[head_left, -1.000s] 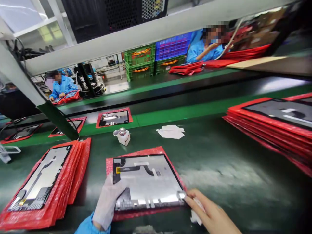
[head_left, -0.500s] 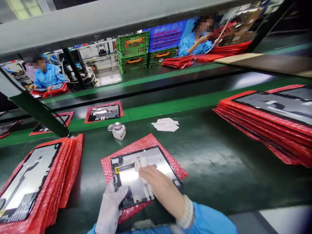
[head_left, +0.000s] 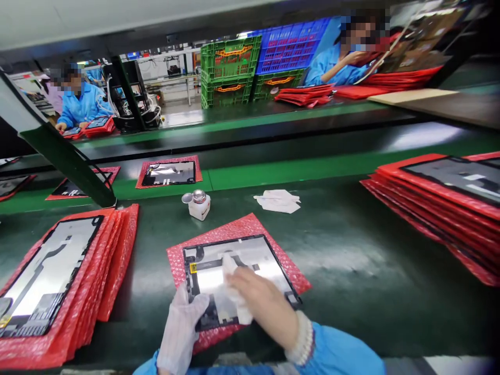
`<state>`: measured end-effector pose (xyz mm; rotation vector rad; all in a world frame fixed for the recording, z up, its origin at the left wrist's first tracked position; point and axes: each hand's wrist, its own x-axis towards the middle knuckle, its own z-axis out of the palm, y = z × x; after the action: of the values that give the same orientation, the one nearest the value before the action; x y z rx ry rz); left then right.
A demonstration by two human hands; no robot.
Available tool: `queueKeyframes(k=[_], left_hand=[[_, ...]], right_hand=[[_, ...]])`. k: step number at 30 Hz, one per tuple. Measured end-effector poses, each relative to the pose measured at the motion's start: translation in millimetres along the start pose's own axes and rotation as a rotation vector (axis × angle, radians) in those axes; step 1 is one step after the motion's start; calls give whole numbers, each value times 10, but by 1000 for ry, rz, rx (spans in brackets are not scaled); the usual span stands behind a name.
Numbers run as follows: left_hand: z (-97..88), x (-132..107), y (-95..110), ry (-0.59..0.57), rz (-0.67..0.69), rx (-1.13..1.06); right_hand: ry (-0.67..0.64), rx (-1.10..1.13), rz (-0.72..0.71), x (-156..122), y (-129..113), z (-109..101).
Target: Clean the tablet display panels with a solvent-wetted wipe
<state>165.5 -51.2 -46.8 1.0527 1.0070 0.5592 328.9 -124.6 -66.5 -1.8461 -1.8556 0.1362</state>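
Note:
A tablet panel lies back side up on a red bubble-wrap sheet on the dark green bench in front of me. My left hand, in a white glove, presses on the panel's near left corner. My right hand, bare, with a bead bracelet at the wrist, holds a white wipe against the middle of the panel.
A small white bottle with a metal pump top stands behind the panel, with white wipes to its right. Stacks of panels in red wrap lie at left and right. More panels ride the conveyor. People in blue work beyond.
My right hand moved from the panel's near right corner onto its middle with the wipe. The panel and its wrap have turned a little. The camera shifted.

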Motion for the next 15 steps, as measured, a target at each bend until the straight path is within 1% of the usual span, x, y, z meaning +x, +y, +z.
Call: queueKeyframes(k=[2, 4, 7, 8, 10, 12, 13, 15], left_hand=[[-18, 13, -35, 12, 22, -5], [-41, 18, -68, -11, 11, -45], [-68, 7, -89, -64, -66, -142], [-70, 0, -85, -73, -89, -166], [-64, -12, -62, -85, -99, -191], [-49, -18, -34, -99, -78, -226], [-41, -16, -23, -102, -69, -237], [-32, -5, -14, -102, -72, -238]], right_hand=[[-60, 35, -49, 6, -23, 9], [-93, 65, -13, 45, 13, -54], [-29, 150, 138, 90, 156, -307], [-28, 185, 164, 76, 187, -398], [-107, 233, 162, -3, 183, -527], [-215, 235, 138, -114, 120, -561], [-249, 234, 126, -157, 95, -555], [-251, 249, 106, -173, 108, -532]])
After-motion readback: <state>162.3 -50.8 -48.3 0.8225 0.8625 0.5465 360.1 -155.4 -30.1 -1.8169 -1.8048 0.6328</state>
